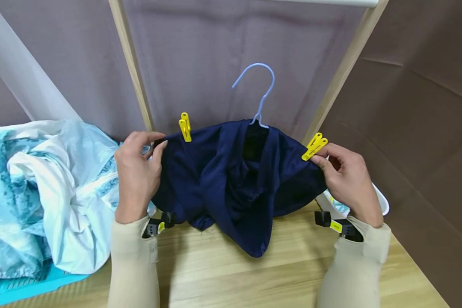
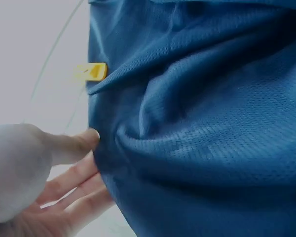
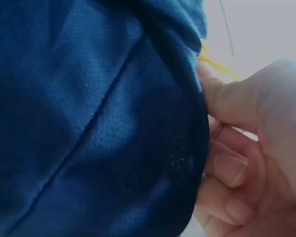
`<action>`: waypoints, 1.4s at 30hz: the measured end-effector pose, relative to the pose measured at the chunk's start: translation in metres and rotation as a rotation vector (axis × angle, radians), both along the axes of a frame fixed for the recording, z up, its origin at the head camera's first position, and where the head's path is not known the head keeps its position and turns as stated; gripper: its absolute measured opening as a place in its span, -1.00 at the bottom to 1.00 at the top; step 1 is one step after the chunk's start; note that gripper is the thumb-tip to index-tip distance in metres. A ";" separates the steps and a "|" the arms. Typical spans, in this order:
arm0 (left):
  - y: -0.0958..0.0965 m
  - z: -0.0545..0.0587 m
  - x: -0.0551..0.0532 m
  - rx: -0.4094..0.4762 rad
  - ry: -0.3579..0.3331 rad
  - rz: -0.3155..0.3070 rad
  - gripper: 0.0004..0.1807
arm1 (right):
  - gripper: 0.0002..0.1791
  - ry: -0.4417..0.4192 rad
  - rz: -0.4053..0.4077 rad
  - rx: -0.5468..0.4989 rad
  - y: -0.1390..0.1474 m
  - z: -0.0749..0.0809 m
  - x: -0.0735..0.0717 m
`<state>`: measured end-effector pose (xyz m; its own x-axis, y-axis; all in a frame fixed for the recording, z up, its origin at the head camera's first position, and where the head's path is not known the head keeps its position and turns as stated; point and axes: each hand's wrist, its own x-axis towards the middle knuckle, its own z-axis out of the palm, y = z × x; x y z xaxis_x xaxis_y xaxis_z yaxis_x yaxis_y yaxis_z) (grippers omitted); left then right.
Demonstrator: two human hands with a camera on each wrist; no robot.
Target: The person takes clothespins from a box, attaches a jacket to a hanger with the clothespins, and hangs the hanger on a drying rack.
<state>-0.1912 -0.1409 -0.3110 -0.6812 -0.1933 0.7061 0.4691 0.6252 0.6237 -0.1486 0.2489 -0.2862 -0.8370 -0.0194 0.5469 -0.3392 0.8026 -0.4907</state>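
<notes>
A dark blue mesh-knit garment (image 1: 215, 171) hangs in folds on a lavender hanger (image 1: 269, 85), whose hook rises above the neck opening. My left hand (image 1: 138, 167) pinches the garment's left edge; in the left wrist view the thumb (image 2: 84, 140) lies at the edge and the fingers reach behind the cloth. Nearby on the top edge sits a yellow clothespin (image 1: 185, 127). On the other side my right hand (image 1: 346, 175) pinches the edge right beside a second yellow clothespin (image 1: 314, 146). The right wrist view shows its thumb (image 3: 227, 98) against the cloth, lower fingers curled.
Blue-and-white clothes (image 1: 61, 192) heap over a turquoise basket (image 1: 42, 284) at the left. Wooden rack posts (image 1: 346, 68) and a white bar (image 1: 331, 2) stand behind the garment. A white container (image 1: 381, 201) shows partly behind the right hand. The wooden table (image 1: 235, 282) lies below.
</notes>
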 end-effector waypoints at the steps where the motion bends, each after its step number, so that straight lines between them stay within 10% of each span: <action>1: 0.000 0.000 0.000 -0.004 -0.006 -0.007 -0.83 | -0.91 -0.012 -0.010 -0.012 0.002 0.000 0.001; 14: 0.015 0.010 0.017 -0.073 0.041 -0.195 -0.84 | -0.73 -0.292 -0.018 -0.150 0.007 0.012 0.019; 21: 0.061 0.032 0.053 -0.157 0.087 -0.464 -0.90 | -0.86 -0.419 0.363 -0.627 -0.018 0.018 0.019; 26: 0.098 0.038 0.083 -0.178 -0.004 -0.627 -0.82 | -0.86 -0.432 0.589 -0.840 -0.053 0.022 0.025; 31: 0.121 0.038 0.101 -0.153 -0.067 -0.601 -0.79 | -0.93 -0.471 0.686 -0.929 -0.085 0.024 0.034; 42: 0.124 0.045 0.118 -0.050 -0.055 -0.515 -0.83 | -0.77 -0.344 0.630 -0.946 -0.113 0.026 0.045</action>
